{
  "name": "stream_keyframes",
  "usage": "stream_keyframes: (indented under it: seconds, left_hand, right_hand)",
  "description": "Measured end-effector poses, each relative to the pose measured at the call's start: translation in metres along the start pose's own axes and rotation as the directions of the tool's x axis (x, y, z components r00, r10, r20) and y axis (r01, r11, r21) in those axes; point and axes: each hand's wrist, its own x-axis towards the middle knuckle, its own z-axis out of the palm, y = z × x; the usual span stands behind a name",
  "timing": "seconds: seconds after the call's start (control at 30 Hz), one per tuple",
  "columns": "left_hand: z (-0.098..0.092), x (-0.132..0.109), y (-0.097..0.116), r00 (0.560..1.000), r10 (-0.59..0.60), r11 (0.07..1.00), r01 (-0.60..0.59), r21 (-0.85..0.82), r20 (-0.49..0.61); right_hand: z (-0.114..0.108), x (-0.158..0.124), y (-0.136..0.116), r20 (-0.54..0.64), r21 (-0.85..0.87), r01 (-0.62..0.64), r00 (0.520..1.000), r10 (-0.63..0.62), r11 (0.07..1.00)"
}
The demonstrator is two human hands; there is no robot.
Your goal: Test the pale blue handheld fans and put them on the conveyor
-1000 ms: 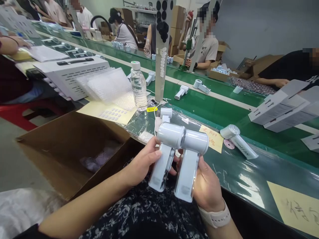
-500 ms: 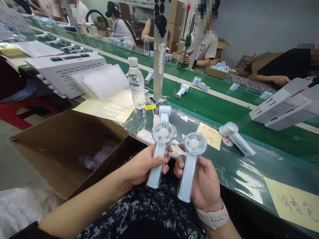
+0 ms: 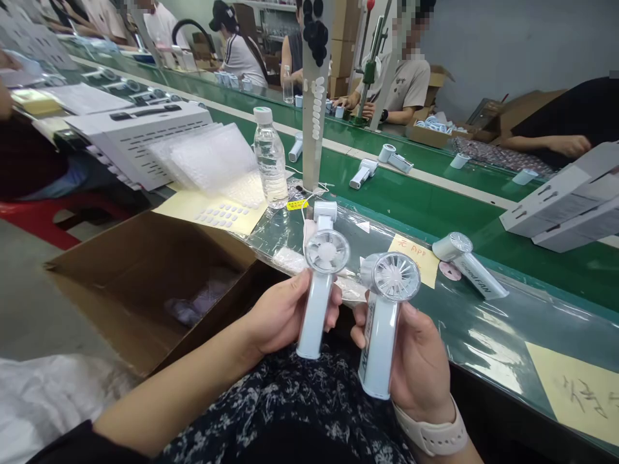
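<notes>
My left hand (image 3: 285,312) is closed around the handle of a pale blue handheld fan (image 3: 316,309), its round clear-rimmed head upward. In my right hand (image 3: 418,361), with a light watch band at the wrist, is a second handheld fan (image 3: 382,341); its head faces me and dark lettering shows along the handle's left side. Both are held upright above my lap, apart from each other. Just behind the left one, a third fan (image 3: 325,214) rests on the bench. Another fan (image 3: 469,264) with lettering lies on the bench to the right.
An open cardboard box (image 3: 111,290) stands at my left. A water bottle (image 3: 271,161), bubble bags (image 3: 207,154) and a sticker sheet (image 3: 217,209) sit by a metal post (image 3: 314,129). Fans lie on the green conveyor (image 3: 425,200); co-workers sit beyond it.
The right fan has turned, so its lettered side now shows. The left fan's blades appear at a different angle. The whole view has shifted slightly rightward.
</notes>
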Motion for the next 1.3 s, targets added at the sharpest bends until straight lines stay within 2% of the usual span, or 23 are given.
stream_keyframes:
  seconds: [0.17, 0.27, 0.53, 0.67, 0.8, 0.93, 1.07, 1.3]
  left_hand:
    - [0.000, -0.005, 0.004, 0.998, 0.004, 0.996, -0.010, 0.090, 0.067]
    - [-0.001, -0.007, 0.007, 0.997, 0.018, 0.988, -0.029, 0.150, 0.071]
    - [-0.003, -0.004, 0.003, 0.999, 0.051, 0.970, -0.050, 0.239, 0.001]
    - [-0.004, -0.002, 0.000, 0.991, 0.091, 0.933, -0.052, 0.356, -0.094]
    - [-0.004, -0.002, 0.000, 0.989, 0.089, 0.904, -0.030, 0.426, -0.121]
    - [-0.002, -0.004, 0.003, 0.991, 0.076, 0.887, -0.019, 0.461, -0.106]
    - [0.000, -0.007, 0.006, 0.990, 0.116, 0.869, -0.063, 0.491, -0.077]
    - [0.002, -0.013, 0.010, 0.980, 0.161, 0.839, -0.072, 0.539, -0.119]
  right_hand:
    - [-0.009, 0.006, -0.002, -0.109, -0.050, 0.007, 0.994, -0.013, 0.999]
    - [-0.012, 0.008, -0.002, -0.159, -0.043, 0.024, 0.987, -0.030, 0.999]
    - [-0.006, 0.009, -0.001, -0.191, -0.042, 0.032, 0.981, -0.040, 0.999]
    - [-0.005, 0.009, -0.001, -0.219, -0.029, -0.050, 0.975, 0.043, 0.998]
    - [-0.006, 0.009, -0.001, -0.231, -0.009, -0.149, 0.962, 0.143, 0.989]
    - [-0.005, 0.008, -0.001, -0.235, 0.012, -0.177, 0.956, 0.175, 0.984]
    - [-0.004, 0.007, -0.001, -0.192, -0.006, -0.154, 0.970, 0.150, 0.988]
    - [0.000, 0.003, -0.002, -0.168, -0.023, -0.101, 0.981, 0.095, 0.995]
